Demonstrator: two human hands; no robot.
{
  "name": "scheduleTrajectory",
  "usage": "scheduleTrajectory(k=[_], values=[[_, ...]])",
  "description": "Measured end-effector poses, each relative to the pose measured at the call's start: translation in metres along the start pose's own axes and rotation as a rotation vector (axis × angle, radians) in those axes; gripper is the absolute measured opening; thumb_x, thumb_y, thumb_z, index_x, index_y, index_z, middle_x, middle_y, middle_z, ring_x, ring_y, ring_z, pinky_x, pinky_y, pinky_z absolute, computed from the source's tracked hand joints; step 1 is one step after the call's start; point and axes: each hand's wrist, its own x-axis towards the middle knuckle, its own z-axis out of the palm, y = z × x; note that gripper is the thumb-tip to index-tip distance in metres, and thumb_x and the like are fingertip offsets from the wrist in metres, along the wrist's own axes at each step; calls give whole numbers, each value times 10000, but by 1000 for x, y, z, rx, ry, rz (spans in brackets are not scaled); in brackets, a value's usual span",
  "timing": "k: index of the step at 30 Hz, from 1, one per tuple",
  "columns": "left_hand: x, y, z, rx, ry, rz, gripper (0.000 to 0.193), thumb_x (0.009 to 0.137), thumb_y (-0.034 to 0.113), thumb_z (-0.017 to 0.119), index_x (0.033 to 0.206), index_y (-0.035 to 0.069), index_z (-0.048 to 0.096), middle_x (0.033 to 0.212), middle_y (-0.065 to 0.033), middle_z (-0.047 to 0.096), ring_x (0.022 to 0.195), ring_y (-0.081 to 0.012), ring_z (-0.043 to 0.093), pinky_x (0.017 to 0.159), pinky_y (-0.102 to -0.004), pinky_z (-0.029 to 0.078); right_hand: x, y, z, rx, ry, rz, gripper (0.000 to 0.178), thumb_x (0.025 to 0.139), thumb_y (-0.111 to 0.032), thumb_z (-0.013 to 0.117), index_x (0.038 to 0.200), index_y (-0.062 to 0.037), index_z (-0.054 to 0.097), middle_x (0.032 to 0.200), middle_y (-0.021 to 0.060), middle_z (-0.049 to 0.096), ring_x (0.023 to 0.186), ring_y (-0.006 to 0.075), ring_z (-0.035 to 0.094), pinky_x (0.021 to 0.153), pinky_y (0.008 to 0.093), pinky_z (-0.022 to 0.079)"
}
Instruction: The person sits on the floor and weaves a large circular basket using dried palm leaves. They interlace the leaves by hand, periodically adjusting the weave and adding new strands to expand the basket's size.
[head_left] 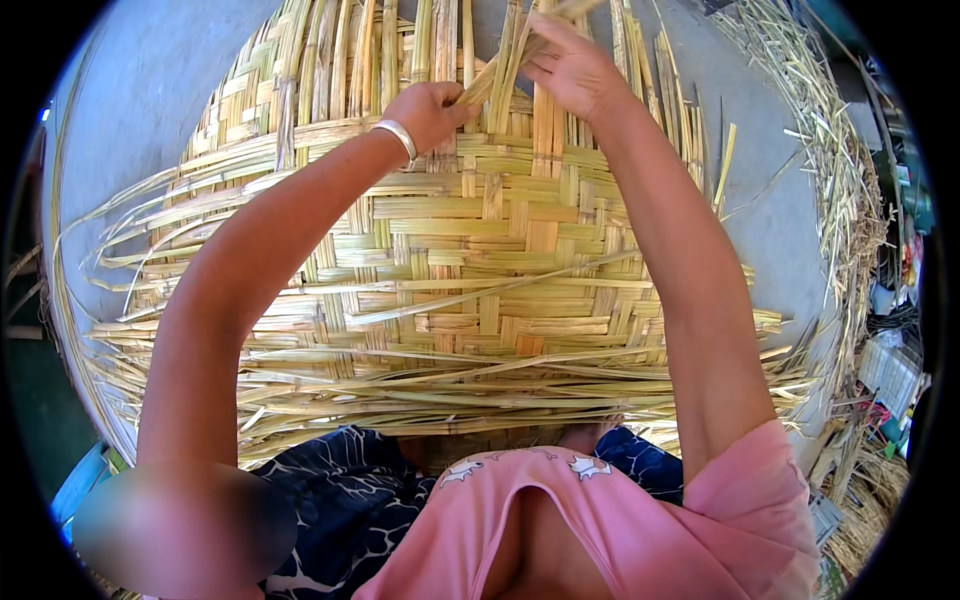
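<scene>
A large mat [490, 215] of flat yellow-green cane strips lies in front of me, partly woven in a crossing pattern. My left hand [430, 115], with a silver bangle at the wrist, is closed around a cane strip [483, 82] that slants up to the right across the lengthwise strips. Farther right, my right hand [570, 75] has its palm partly turned up and its fingers curled at the upper part of that strip. Upright strips stand between the two hands and hide some of the right fingertips.
Unwoven lengthwise strips [365, 60] run to the far edge. Loose strips [500, 385] lie across the near side of the mat, by my knees. On the grey floor [765, 190], a heap of shredded cane [835, 190] lines the right side, with mixed clutter beyond.
</scene>
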Motion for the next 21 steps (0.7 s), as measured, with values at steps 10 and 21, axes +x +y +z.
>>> scheduleTrajectory(k=[10, 21], values=[[5, 3, -4, -121, -80, -18, 281, 845, 291, 655, 957, 35, 628, 686, -4, 586, 549, -73, 537, 528, -240, 469, -89, 34, -32, -108, 481, -19, 248, 889, -52, 524, 1132, -3, 540, 933, 75, 559, 782, 150, 561, 691, 266, 548], [-11, 8, 15, 448, 203, 272, 178, 865, 253, 569, 946, 113, 642, 963, -62, 584, 801, -250, 607, 722, -366, 498, -101, 28, -33, -187, 616, -143, 209, 878, -70, 542, 1076, -24, 590, 890, 52, 583, 699, 116, 563, 600, 248, 532]])
